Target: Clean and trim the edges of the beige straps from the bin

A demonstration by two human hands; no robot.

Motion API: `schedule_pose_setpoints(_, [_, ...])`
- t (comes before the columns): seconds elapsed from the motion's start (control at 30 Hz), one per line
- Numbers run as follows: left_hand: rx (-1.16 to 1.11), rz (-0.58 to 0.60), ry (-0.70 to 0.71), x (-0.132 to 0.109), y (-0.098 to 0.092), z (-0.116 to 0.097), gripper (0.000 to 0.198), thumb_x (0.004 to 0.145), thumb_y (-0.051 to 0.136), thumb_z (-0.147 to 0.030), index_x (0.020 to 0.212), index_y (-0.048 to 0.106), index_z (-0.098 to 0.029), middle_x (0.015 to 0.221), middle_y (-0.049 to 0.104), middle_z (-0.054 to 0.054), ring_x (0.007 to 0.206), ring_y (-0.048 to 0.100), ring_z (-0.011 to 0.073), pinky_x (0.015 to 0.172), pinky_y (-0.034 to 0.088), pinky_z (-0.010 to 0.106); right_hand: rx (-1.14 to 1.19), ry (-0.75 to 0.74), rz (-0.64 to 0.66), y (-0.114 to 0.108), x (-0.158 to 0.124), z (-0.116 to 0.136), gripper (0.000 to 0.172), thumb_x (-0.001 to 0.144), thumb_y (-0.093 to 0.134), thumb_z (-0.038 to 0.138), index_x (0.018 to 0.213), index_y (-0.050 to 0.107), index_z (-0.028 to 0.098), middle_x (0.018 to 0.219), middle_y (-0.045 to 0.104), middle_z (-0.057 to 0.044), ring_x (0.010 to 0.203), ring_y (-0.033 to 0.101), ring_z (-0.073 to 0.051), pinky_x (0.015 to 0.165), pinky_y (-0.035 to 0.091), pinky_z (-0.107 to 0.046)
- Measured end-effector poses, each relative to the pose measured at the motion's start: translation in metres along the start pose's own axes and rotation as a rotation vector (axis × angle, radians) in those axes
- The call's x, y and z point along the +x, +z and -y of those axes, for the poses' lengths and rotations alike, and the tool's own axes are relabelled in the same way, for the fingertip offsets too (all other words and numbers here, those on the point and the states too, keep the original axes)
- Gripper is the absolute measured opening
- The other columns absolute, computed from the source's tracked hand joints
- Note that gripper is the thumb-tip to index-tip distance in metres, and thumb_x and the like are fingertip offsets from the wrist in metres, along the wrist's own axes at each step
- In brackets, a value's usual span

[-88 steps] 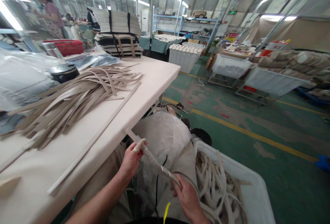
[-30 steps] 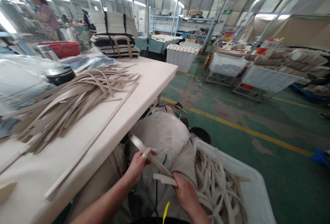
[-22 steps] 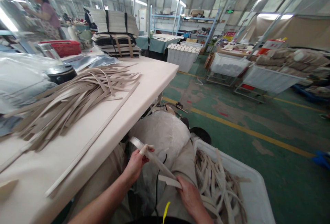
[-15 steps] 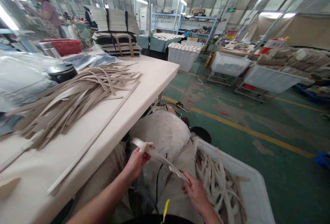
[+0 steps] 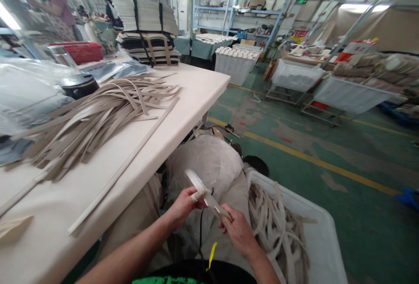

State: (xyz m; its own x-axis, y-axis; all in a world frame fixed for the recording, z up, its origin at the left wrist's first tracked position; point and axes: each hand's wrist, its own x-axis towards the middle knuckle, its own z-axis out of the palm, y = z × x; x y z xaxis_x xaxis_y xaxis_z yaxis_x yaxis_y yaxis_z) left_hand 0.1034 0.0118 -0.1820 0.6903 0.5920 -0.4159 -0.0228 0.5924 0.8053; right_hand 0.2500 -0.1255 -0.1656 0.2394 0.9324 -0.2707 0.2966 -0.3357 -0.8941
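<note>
Between my two hands runs a pale fabric strip [image 5: 196, 180], held above my lap. My left hand [image 5: 186, 205] pinches it partway along, with a whitish wrap around a finger, and the strip's free end curls up beyond. My right hand [image 5: 237, 227] is closed round the other end, a short distance to the right. A plastic-covered bundle [image 5: 209, 157] lies just behind the strip. To my right a white bin [image 5: 324, 231] contains a tangle of similar strips [image 5: 278, 223].
A table [image 5: 209, 96] at left bears a heap of beige strips [image 5: 108, 114], one single strip [image 5: 124, 166], a dark round container [image 5: 78, 85] and a strapped stack [image 5: 147, 31]. Carts [image 5: 353, 94] stand across the floor. A person [image 5: 55, 9] is at the far left.
My left hand has slid right along the strip, closer to my right hand, which has shifted slightly left and up. The strip's free end now curls higher. The view has tilted slightly.
</note>
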Motion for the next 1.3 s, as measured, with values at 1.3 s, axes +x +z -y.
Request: schedule_pose_setpoints(1.3, [-0.351,-0.389,0.117,0.014,-0.023,-0.015,0.052,0.049,0.088,-0.041,0.087,0.067,-0.012,0.069,0.065,0.000,0.057,0.059,0.0076,0.053,0.044,0.017,0.798,0.149,-0.506,-0.021,-0.023,-0.024,0.046,0.065,0.079,0.057,0.088,0.064,0.020,0.063,0.055,0.004,0.049,0.057,-0.008,0.036,0.028,-0.013])
